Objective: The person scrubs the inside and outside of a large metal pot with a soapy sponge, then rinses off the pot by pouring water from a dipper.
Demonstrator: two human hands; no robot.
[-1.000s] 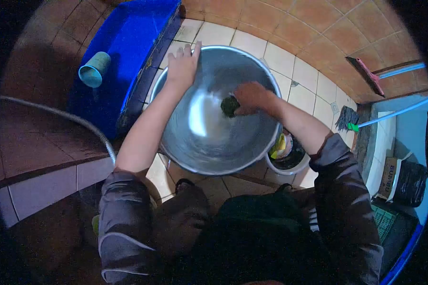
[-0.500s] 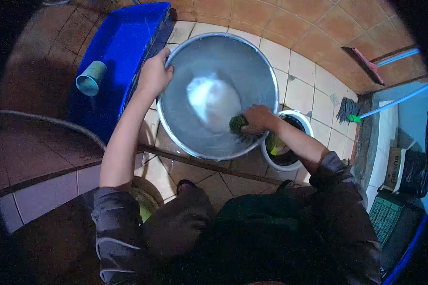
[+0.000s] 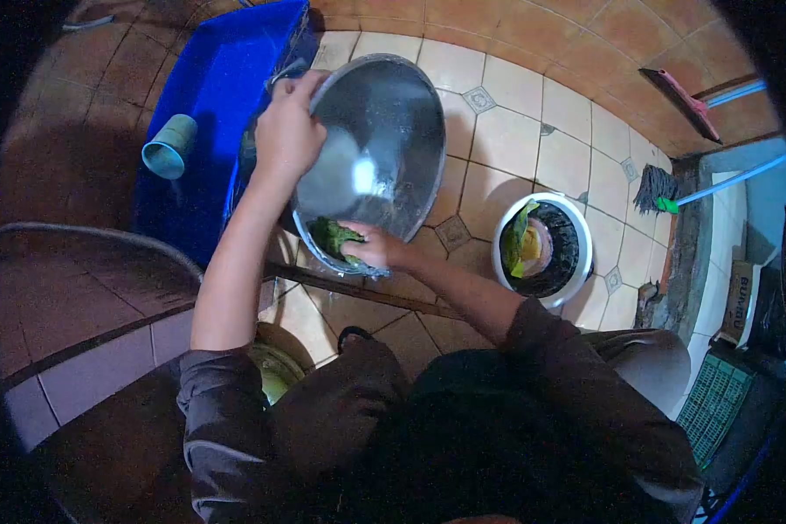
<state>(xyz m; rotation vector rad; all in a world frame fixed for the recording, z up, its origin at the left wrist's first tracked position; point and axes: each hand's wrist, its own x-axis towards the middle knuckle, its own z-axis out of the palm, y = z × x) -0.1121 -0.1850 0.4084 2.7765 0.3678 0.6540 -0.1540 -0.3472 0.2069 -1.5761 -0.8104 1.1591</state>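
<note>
A large metal basin (image 3: 410,113) is tilted up on its left side, its wet, shiny inside facing right and toward me. My left hand (image 3: 290,127) grips its upper left rim, fingers curled over the edge. Down at the near rim, my right hand (image 3: 371,247) is closed around a green scouring pad (image 3: 330,236), which presses against the inner wall. Some foam or water shows on the rim below that hand. Part of the pad is hidden by my fingers.
To the right stands a white bucket (image 3: 585,253) with green and yellow items inside. A blue tub (image 3: 210,79) holding a cup (image 3: 171,144) lies left. A mop (image 3: 657,190), a squeegee (image 3: 686,105) and a green crate (image 3: 714,406) are at the right. A hose (image 3: 105,224) crosses the left ledge.
The basin has tipped and shifted left, away from the bucket. My right hand has moved left with the scouring pad, from the basin's right side to its near rim.
</note>
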